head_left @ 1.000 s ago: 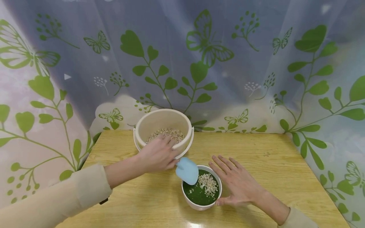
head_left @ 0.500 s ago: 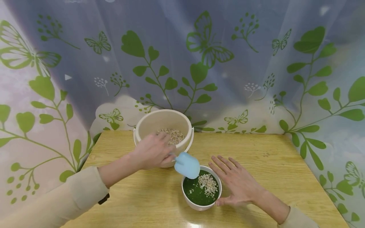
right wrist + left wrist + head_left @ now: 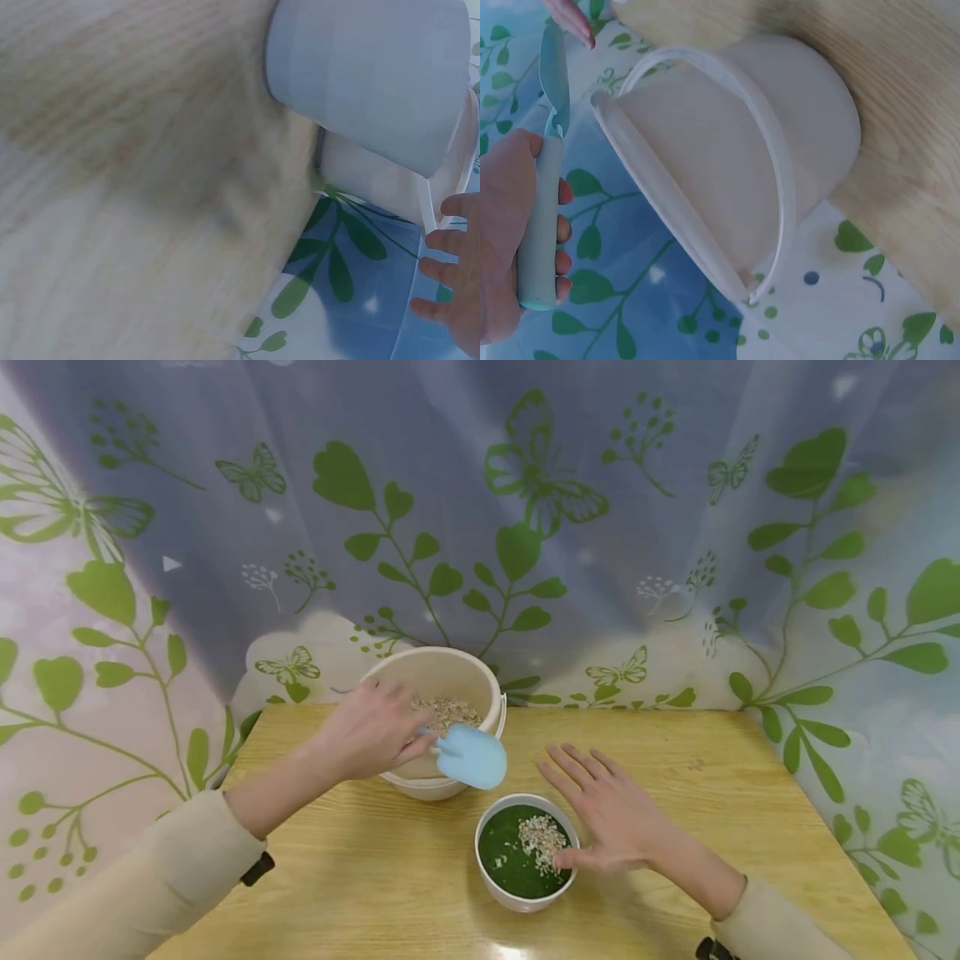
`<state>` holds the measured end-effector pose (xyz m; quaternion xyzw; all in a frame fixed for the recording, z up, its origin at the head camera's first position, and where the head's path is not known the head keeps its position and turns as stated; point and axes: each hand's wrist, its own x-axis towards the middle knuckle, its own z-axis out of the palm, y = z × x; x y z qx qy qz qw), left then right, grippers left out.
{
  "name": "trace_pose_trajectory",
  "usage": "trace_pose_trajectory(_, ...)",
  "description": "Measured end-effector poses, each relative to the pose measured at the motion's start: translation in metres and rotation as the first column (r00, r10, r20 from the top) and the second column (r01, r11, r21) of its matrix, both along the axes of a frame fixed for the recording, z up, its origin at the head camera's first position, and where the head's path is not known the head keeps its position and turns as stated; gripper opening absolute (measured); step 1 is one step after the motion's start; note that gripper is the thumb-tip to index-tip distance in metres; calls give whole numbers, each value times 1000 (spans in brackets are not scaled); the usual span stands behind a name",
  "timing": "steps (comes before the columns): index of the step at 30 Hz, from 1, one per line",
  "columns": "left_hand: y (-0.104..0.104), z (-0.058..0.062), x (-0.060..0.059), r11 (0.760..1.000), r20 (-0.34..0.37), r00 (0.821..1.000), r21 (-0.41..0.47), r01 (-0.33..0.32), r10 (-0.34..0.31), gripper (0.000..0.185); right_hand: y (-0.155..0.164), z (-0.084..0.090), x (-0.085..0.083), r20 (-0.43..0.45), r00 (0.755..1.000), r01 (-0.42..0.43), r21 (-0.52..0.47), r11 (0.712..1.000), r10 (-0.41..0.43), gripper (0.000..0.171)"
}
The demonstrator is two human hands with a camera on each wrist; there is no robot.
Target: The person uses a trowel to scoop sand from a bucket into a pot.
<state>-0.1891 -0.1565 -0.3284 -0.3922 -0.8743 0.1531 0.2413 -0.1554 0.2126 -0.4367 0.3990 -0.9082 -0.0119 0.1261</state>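
My left hand [image 3: 372,732] grips the scoop [image 3: 471,757] over the bucket [image 3: 435,680]; my right hand [image 3: 609,810], fingers straight, touches the bowl [image 3: 525,902].

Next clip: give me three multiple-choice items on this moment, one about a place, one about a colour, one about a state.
1. Where is the scoop's blade?
A. Over the bucket's near rim
B. Inside the small bowl
C. Flat on the table

2. What colour is the scoop?
A. Red
B. Light blue
C. Black

3. How is the right hand?
A. Fist round a spoon
B. Fingers spread, beside the small bowl
C. Lifting the bucket

Key: 1 A, the scoop hangs at the bucket rim; 2 B, its blade is pale blue; 3 B, the right hand lies open by the small bowl, while the left hand grips the scoop.
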Motion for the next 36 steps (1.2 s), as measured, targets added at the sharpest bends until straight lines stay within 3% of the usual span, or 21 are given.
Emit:
trace_pose_trajectory(9,-12,14,-12,999,39,998,-3,-42,42,34,-18,22,-24,-5,999,42,-13,999,-42,115)
trace_pose_trajectory(16,-18,20,-24,997,8,997,-16,-70,70,36,-30,33,-42,4,993,117,-35,992,-117,111)
trace_pose_trajectory(25,-26,22,-38,995,60,994,-21,-95,96,35,-51,39,-61,48,985,165,-1,986,-165,110)
trace_pose_trajectory(36,-34,20,-51,994,1,995,-62,-95,95,37,-71,47,-81,67,983,169,19,986,-169,111)
